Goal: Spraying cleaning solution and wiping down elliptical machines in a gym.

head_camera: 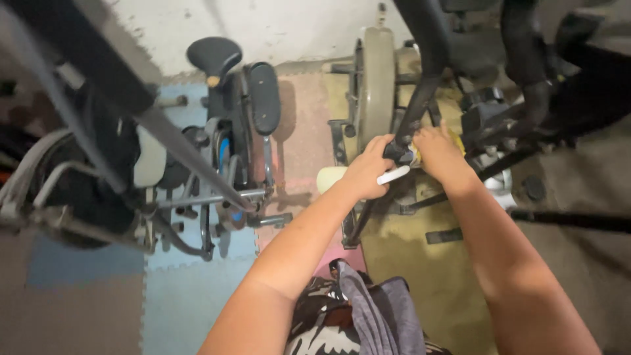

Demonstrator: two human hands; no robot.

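A big beige flywheel point(376, 85) is standing just left of the fingers, and a second exercise bike point(227, 131) is sitting farther left on blue floor mats point(190, 289). The left hand point(368, 172) is curling its fingers around the black frame tube point(413, 108), pinching a white strip point(393, 175). The right hand point(439, 152) is closing on the same joint, touching something yellow point(415, 156).

beige flywheel point(376, 85), black saddle point(213, 54), blue mat point(184, 296)

A home gym or exercise corner: an exercise bike point(230, 125) with black saddle, a second machine with a big flywheel point(376, 85), foam floor mats point(190, 296) in pastel squares, a rough plastered wall point(289, 26).
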